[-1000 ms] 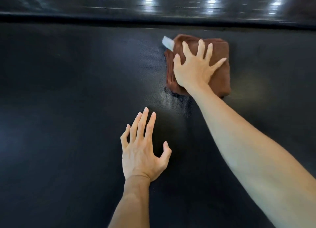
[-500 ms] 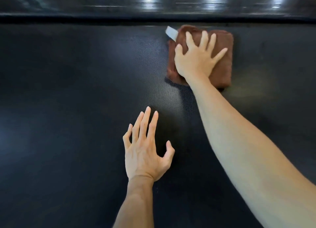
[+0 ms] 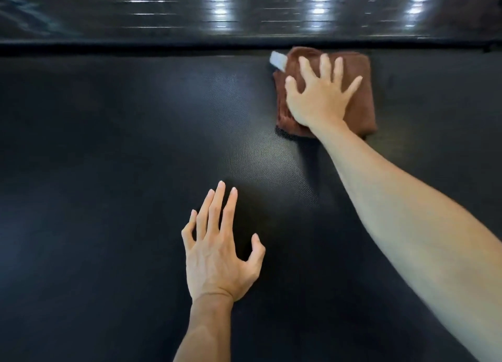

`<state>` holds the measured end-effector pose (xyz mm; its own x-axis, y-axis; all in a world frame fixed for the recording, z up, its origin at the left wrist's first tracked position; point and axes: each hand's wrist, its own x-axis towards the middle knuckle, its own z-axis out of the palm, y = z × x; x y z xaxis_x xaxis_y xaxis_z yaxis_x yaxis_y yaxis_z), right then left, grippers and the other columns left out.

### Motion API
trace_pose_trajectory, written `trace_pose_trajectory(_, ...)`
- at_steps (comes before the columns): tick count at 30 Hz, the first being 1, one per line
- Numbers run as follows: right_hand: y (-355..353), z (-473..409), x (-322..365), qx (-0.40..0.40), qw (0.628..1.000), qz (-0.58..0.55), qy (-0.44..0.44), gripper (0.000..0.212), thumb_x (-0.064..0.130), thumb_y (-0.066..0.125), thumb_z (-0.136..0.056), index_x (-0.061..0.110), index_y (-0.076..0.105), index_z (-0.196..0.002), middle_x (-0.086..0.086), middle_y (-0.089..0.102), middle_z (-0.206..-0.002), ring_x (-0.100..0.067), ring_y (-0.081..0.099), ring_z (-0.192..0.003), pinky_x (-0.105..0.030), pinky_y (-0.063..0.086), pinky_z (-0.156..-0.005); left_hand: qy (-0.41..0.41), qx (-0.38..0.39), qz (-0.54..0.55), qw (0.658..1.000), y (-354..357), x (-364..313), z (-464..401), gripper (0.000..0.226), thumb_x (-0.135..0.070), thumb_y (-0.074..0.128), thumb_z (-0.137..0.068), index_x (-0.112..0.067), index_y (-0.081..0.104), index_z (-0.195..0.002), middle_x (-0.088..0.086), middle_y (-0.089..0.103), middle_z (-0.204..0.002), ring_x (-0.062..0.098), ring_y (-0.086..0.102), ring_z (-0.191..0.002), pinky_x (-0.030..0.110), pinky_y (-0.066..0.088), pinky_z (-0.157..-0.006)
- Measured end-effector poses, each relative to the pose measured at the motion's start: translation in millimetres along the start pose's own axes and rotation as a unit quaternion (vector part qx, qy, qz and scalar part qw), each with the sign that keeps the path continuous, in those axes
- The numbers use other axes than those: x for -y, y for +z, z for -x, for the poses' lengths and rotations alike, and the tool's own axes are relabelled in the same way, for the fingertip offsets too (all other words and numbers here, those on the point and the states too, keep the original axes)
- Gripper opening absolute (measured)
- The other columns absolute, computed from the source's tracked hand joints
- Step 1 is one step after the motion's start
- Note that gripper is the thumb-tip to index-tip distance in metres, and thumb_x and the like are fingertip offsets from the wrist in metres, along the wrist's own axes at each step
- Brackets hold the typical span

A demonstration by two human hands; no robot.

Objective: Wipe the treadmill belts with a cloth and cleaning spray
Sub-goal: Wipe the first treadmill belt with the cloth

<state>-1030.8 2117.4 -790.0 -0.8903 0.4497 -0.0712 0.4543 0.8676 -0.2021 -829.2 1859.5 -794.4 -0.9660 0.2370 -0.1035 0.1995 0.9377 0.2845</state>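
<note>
Right hand (image 3: 320,95) presses cloth (image 3: 358,101) on belt (image 3: 108,144).

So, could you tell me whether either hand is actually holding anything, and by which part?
Neither grips anything. The right hand presses flat on the middle of the folded brown cloth; the left hand rests open on the belt.

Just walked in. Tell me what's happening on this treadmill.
A person is wiping the black treadmill belt by hand. Their right hand presses flat, fingers spread, on a folded brown cloth, which lies at the far edge of the belt, right by the glossy side rail. A white tag sticks out at the cloth's far left corner. The left hand is braced on the bare belt nearer the person, fingers spread, holding nothing. No spray bottle is in view.
</note>
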Motion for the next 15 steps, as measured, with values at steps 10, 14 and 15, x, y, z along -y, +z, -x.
trace_pose_trajectory(10, -6, 33, -52, -0.016, 0.998, -0.012, 0.054, 0.059, 0.067, 0.031, -0.1, 0.051, 0.031, -0.157, 0.002, 0.015, -0.172, -0.025, 0.003, -0.16, -0.069, -0.004, -0.122, 0.004, -0.009, 0.007, 1.0, 2, 1, 0, 0.083, -0.055, 0.046, -0.085, -0.026, 0.026, -0.161, -0.011, 0.01, -0.17, 0.01, 0.009, -0.157, 0.042, 0.016, -0.125)
trace_pose_trajectory(14, -3, -1, -8, 0.01, 1.0, -0.004, -0.018, 0.059, 0.063, 0.027, -0.103, 0.048, 0.028, -0.16, 0.001, 0.015, -0.173, -0.028, 0.002, -0.16, -0.07, -0.005, -0.121, 0.001, -0.006, 0.008, 1.0, 1, 2, 1, 0.083, -0.055, 0.046, -0.085, -0.026, 0.026, -0.16, -0.012, 0.009, -0.17, 0.01, 0.009, -0.157, 0.044, 0.017, -0.125)
trace_pose_trajectory(15, 0, 10, -3, 0.015, 0.997, 0.003, -0.079, 0.058, 0.064, 0.029, -0.102, 0.049, 0.03, -0.158, 0.002, 0.017, -0.172, -0.027, 0.005, -0.16, -0.069, -0.003, -0.122, 0.0, -0.006, 0.006, 1.0, 1, 1, 0, 0.083, -0.055, 0.045, -0.085, -0.026, 0.026, -0.161, -0.011, 0.009, -0.17, 0.01, 0.008, -0.157, 0.044, 0.019, -0.125)
